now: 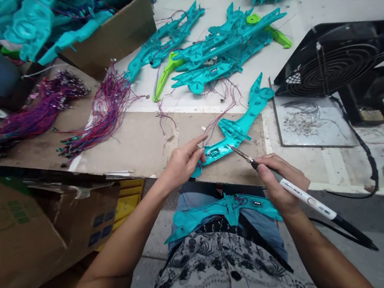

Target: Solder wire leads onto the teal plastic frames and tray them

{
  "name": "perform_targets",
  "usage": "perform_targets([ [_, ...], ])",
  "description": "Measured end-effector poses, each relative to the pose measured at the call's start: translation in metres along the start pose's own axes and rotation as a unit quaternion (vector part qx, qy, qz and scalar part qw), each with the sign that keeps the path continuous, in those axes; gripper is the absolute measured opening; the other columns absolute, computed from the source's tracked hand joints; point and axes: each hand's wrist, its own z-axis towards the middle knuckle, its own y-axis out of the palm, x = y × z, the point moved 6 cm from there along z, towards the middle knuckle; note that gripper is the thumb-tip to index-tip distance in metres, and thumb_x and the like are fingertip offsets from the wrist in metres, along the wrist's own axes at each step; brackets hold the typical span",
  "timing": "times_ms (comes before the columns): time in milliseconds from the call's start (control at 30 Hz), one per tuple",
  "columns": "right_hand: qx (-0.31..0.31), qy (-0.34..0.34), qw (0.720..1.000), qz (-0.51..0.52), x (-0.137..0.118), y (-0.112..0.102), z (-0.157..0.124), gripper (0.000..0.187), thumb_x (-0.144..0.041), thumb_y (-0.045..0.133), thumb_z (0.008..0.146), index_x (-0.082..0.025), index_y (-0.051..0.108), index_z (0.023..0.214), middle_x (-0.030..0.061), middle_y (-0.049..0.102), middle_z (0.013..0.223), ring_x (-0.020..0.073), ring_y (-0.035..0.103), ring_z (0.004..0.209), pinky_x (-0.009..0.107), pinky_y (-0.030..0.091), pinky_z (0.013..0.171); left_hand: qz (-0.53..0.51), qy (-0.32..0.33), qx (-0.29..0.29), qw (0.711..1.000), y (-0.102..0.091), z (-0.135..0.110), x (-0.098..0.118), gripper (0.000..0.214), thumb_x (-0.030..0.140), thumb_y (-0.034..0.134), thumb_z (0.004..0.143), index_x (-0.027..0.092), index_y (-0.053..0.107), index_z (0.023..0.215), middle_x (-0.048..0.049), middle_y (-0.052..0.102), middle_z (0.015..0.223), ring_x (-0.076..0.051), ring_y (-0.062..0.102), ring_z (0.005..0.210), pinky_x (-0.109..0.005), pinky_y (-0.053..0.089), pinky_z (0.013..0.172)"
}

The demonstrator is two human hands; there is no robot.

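Note:
A teal plastic shell piece with thin red wires lies on the cardboard-covered table edge in front of me. My left hand rests at its near end, fingers pinched on the wires and the shell's edge. My right hand is wrapped round a white soldering iron, whose metal tip touches the shell's inner side. A black cable runs from the iron to the lower right. Another teal shell piece lies across my lap.
More teal and green shells lie further back. Bundles of red and purple wires spread at the left. A black fan stands at the right above a metal plate. Cardboard boxes stand at my left.

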Motion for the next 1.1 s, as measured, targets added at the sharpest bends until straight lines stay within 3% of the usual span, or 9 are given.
perform_targets([
  [200, -0.053, -0.001, 0.999, -0.001, -0.003, 0.005, -0.004, 0.018, -0.011, 0.064, 0.084, -0.021, 0.07, 0.098, 0.0026, 0.069, 0.084, 0.0165, 0.065, 0.076, 0.03, 0.053, 0.068, 0.044, 0.002, 0.073, 0.996, 0.013, 0.004, 0.003, 0.014, 0.021, 0.06, 0.087, 0.016, 0.073, 0.087, -0.0037, 0.075, 0.08, -0.015, 0.067, 0.072, -0.024, 0.05, 0.066],
  [400, -0.057, -0.013, 0.998, -0.015, -0.004, 0.007, -0.003, 0.016, -0.011, 0.063, 0.084, -0.021, 0.07, 0.096, 0.0032, 0.069, 0.082, 0.0167, 0.066, 0.075, 0.031, 0.054, 0.067, 0.09, 0.0, 0.115, 0.989, 0.024, 0.003, 0.002, 0.012, 0.019, 0.062, 0.087, 0.018, 0.073, 0.089, -0.0021, 0.074, 0.077, -0.014, 0.066, 0.067, -0.024, 0.049, 0.062],
  [700, -0.069, -0.01, 0.998, 0.003, -0.004, 0.009, -0.003, 0.018, -0.007, 0.063, 0.083, -0.019, 0.069, 0.095, 0.0028, 0.067, 0.082, 0.0148, 0.065, 0.074, 0.029, 0.052, 0.067, 0.178, 0.043, 0.118, 0.976, 0.03, 0.001, 0.012, 0.006, 0.014, 0.064, 0.084, 0.016, 0.07, 0.083, -0.0028, 0.071, 0.074, -0.014, 0.062, 0.065, -0.025, 0.047, 0.066],
  [1100, -0.067, -0.009, 0.998, -0.004, -0.002, 0.01, -0.004, 0.016, -0.011, 0.062, 0.085, -0.02, 0.07, 0.095, 0.0041, 0.07, 0.082, 0.0163, 0.066, 0.075, 0.031, 0.055, 0.067, 0.247, 0.073, 0.117, 0.959, 0.039, -0.001, 0.01, 0.013, 0.022, 0.059, 0.091, 0.018, 0.069, 0.085, -0.0043, 0.069, 0.076, -0.018, 0.064, 0.074, -0.029, 0.045, 0.069],
])
